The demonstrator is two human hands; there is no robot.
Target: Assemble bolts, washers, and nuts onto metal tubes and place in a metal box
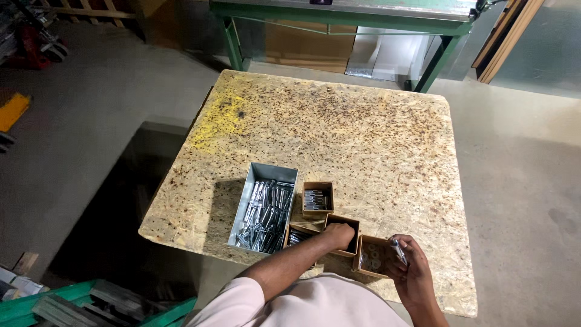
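My left hand (336, 235) reaches into a small brown cardboard box (348, 221) near the table's front edge; its fingers are inside and I cannot see what they touch. My right hand (410, 265) holds a silver metal bolt (398, 250) over another small cardboard box (365, 261) that has washers in it. A grey metal tray (253, 181) full of shiny bolts stands to the left. Two more small boxes, one behind (318, 184) and one beside my wrist (295, 231), hold small metal parts.
The boxes stand on a chipboard tabletop (363, 133) with a yellow paint stain at its back left. A green metal frame (339, 24) stands behind the table. Concrete floor surrounds it, with green metal parts (91, 303) at the lower left.
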